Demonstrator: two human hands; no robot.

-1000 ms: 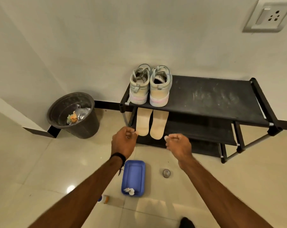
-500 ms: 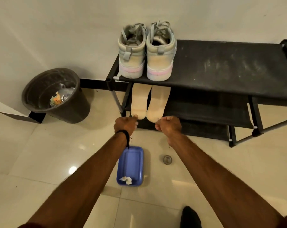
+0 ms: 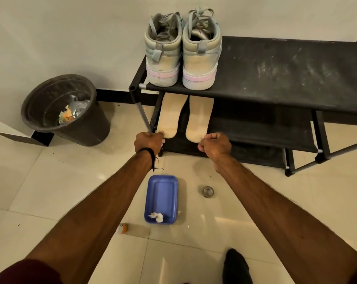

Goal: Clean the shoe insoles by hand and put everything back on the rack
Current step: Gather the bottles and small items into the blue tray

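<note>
Two beige insoles lie side by side on the middle shelf of the black shoe rack (image 3: 275, 64), under a pair of grey sneakers (image 3: 182, 52) that stand heel-out on the top shelf. My left hand (image 3: 150, 141) pinches the near end of the left insole (image 3: 170, 115). My right hand (image 3: 215, 144) pinches the near end of the right insole (image 3: 199, 117). Both near ends stick out past the shelf's front edge.
A dark bin (image 3: 65, 109) with scraps stands on the floor at the left by the wall. A blue tray (image 3: 161, 198) holding a crumpled white wipe lies on the tiles between my arms. A small metal cap (image 3: 207, 191) and a small bottle (image 3: 122, 228) are nearby.
My head and both hands have moved closer to the rack. The hands reached forward from above the floor, and each now pinches an insole's near end.
</note>
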